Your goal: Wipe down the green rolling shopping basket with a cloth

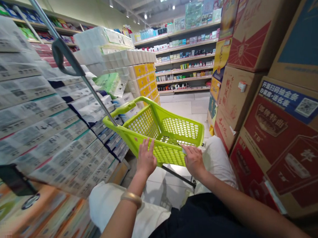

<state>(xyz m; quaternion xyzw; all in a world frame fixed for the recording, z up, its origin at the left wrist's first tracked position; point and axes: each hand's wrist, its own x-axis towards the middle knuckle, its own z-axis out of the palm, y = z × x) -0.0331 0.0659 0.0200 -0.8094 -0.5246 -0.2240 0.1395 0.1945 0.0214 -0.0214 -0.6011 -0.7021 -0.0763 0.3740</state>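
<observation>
A lime-green shopping cart basket (133,137) with perforated sides stands in front of me, tilted in view. Its inside looks bare apart from the grid floor. My left hand (146,156) rests on the near side wall, fingers stretched out toward the rim. Further right, my right hand (194,159) curls its fingers over the rim near the basket's corner. A small whitish bit shows by those fingers; I cannot make out what it is. The cart's grey metal pole (98,98) rises to the upper left and carries a dark grey hooked handle (60,59).
Stacked tissue packs (35,117) line the left side, with rolls in plastic (132,58) beyond. Cardboard cartons (280,124) wall the right side closely. Shelves (184,58) of small goods stand at the back, across a tiled floor (171,108). My knees flank the cart.
</observation>
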